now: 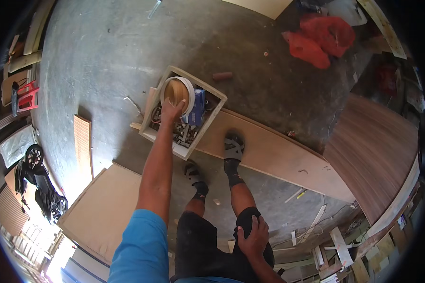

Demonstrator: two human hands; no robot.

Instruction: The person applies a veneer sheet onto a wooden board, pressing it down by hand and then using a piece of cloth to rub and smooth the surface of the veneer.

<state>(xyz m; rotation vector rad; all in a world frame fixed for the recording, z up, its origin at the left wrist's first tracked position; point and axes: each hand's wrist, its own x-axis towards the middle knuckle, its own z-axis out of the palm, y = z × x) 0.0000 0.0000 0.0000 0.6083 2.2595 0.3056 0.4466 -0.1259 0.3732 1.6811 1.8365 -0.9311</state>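
Observation:
My left hand [173, 111] reaches down into a wooden box [218, 96] on the floor. Its fingers are closed on the near edge of a tan roll [175, 89], which sits inside a round white tub [190, 88]. A blue carton [198, 106] stands in the box just right of the tub. Small metal pieces [185, 134] lie loose around the near end of the box. Spread over my right knee, my right hand [255, 236] rests with nothing in it.
A long board [278, 155] lies under my right foot and beside the box. Dark wood-grain panels [375, 151] stand right; a pale panel [101, 207] is at the lower left. A red bag [323, 40], a small red cylinder [222, 75] and a motorbike [38, 184] are farther off.

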